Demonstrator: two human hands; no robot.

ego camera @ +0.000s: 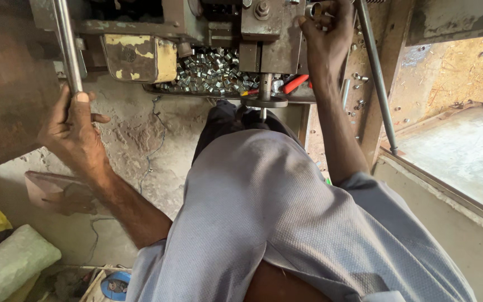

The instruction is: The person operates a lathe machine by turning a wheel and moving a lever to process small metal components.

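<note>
Head view. My left hand [74, 131] is closed around the lower end of a steel lever [67, 47]; fingers wrapped fully, thumb lying up along the bar. The lever's long axis runs near vertical, tilted slightly, rising from my grip to the machine [264, 33] above.

My right hand [325, 31] is up at the machine head, arm extended. Fingers are pinched on a small metal ring [314, 9] at the top edge of the frame, partly curled; the ring is half hidden behind my fingertips, so I cannot tell how firmly it is gripped. It lies just beside the right face of the machine block.

Below the head, a tray [286, 99] holds a heap of small shiny rings [213, 72], same kind as the one in my right fingers. The heap lies down and to the left of my right hand, well apart from my left; the right hand is clearly the nearer one. A red-handled tool [296, 84] rests at the tray's right edge.

A second thin rod [375, 78] slants down on the right. My grey shirt [286, 223] fills the lower frame.
</note>
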